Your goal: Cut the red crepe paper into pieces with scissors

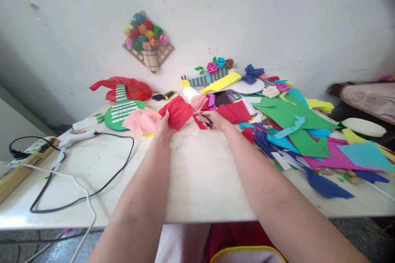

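Note:
My left hand (pixel 165 126) pinches the left edge of a red paper sheet (pixel 177 113), held above the white table. The fingers of my right hand (pixel 213 120) are wrapped round dark-handled scissors (pixel 207 121), whose blades point up and left along the right side of the red sheet. A smaller red piece (pixel 199 121) lies under the scissors, beside the sheet. Pink paper (pixel 142 122) is just left of my left hand. Behind the scissors are a white roll (pixel 189 94) and folded red paper (pixel 236 111).
A glue gun (pixel 77 137) with a looping black cord lies at the left, near a power strip (pixel 23 164). Behind it sits a green paper guitar shape (pixel 123 109). Coloured paper scraps (pixel 296 107) cover the right side. A flower decoration (pixel 149 41) hangs on the wall.

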